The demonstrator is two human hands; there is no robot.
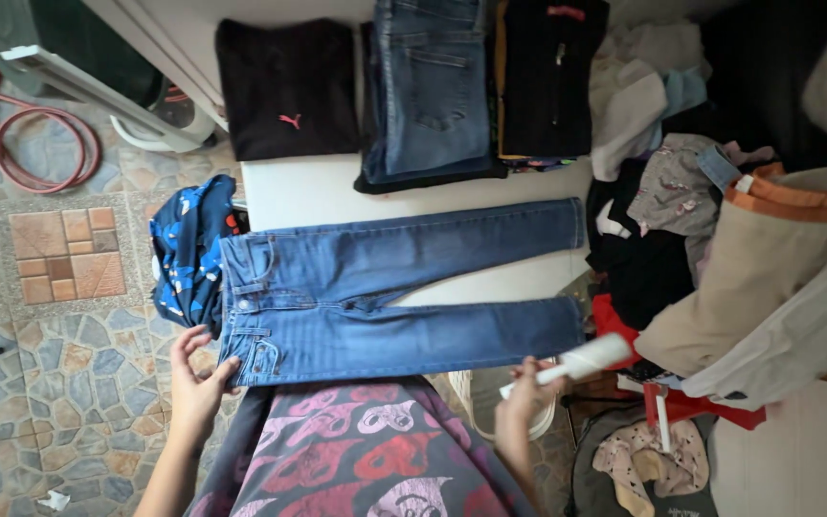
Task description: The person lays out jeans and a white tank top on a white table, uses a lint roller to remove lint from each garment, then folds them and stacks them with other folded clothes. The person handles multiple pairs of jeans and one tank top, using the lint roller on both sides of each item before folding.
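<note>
Left hand (195, 383) open, right hand (525, 394) fingers curled shut.

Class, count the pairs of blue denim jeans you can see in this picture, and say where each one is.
2. One pair of blue denim jeans lies spread flat across the white table; another folded pair sits in the row of folded clothes behind. More may be hidden in the heap at the right.
</note>
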